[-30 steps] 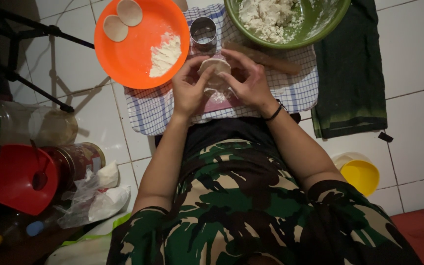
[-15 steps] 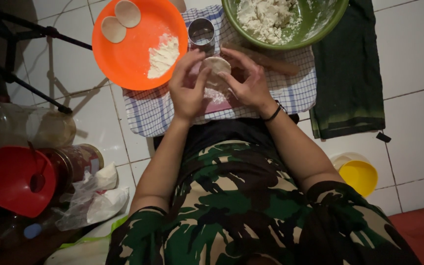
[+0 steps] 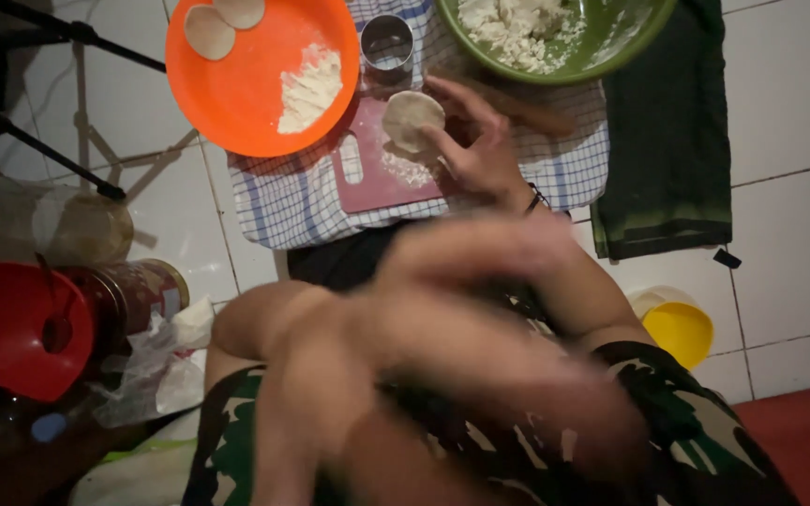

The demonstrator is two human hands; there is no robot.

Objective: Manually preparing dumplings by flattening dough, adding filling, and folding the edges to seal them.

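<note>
Above the red board [image 3: 382,173], right hand [image 3: 480,150] pinches a pale, flat dough round [image 3: 412,119].

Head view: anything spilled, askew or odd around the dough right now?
The left hand is a blur close to the camera, hiding the lap. Loose flour is scattered on the red board beside the dough disc that the right hand holds. The green bowl overhangs the checked cloth. Nothing looks damaged.

My right hand [image 3: 475,150] reached forward, palm down, fingers [image 3: 442,141] curled in a loose grip. My left hand [image 3: 480,272] swept close across the view, blurred, forearm bent, its fingers too smeared to read.
</note>
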